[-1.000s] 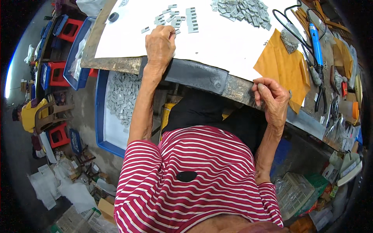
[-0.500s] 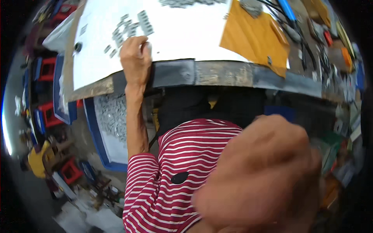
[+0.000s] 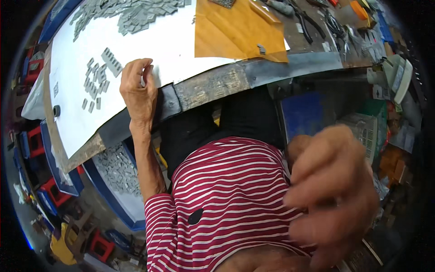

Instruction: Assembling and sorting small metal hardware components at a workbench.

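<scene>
My left hand (image 3: 139, 88) rests on the white sheet (image 3: 170, 47) by the table's front edge. Its thumb and fingers curl together in a pinch, and whatever may be between them is hidden. Just left of it lie several small grey rectangular pieces (image 3: 92, 86), with a larger grey strip of them (image 3: 111, 62) nearest my fingers. My right hand (image 3: 337, 190) is raised close to the camera, off the table, and slightly blurred. Its fingers are bent with gaps between them, and nothing shows in it.
A big pile of grey pieces (image 3: 140, 16) covers the sheet's far side. Right of it are an orange-yellow cloth-like sheet (image 3: 240, 34) and pliers (image 3: 310, 22). A blue-rimmed bin (image 3: 93, 174) of grey pieces stands below the table, left. Red stools (image 3: 100, 245) stand farther left.
The view has swung, so the table sits further left and tilted. My right hand has gone from a closed, blurred shape to spread, bent fingers. My left hand stays near the small pieces.
</scene>
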A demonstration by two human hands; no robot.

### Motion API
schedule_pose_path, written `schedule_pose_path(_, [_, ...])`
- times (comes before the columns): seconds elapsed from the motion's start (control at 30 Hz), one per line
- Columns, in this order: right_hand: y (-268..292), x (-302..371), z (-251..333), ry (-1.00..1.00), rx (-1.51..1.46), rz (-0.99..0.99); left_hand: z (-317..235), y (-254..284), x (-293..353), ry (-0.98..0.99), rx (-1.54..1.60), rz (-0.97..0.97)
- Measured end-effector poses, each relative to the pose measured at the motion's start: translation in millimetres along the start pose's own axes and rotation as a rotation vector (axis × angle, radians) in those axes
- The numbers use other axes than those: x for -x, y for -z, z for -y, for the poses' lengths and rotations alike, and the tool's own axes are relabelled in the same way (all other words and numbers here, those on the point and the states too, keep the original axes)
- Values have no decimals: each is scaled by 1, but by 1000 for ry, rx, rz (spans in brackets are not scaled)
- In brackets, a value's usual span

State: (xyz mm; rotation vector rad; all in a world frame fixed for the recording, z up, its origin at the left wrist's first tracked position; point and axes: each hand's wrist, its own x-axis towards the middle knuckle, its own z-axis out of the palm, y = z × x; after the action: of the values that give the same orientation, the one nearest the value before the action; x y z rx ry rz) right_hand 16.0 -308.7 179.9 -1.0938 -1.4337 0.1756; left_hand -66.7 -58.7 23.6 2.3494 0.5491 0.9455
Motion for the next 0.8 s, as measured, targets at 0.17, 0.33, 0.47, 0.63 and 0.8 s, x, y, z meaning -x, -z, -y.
schedule_pose_path(0.17, [32,24,-79,-525,377,-390,-3,-1,3,-13,-6,60])
schedule_pose_path(0.33, [62,61,-154,-645,674,-133,0,-3,4,-12,-16,59])
schedule_pose_path(0.47, [64,65,-164,-630,706,-62,-3,-5,3,43,-12,105])
schedule_pose_path(0.63, [62,63,-163,-567,813,53,-2,-3,4,45,-19,94])
schedule_pose_path(0.8, [73,66,-163,-510,780,149,-2,-3,5,98,5,122])
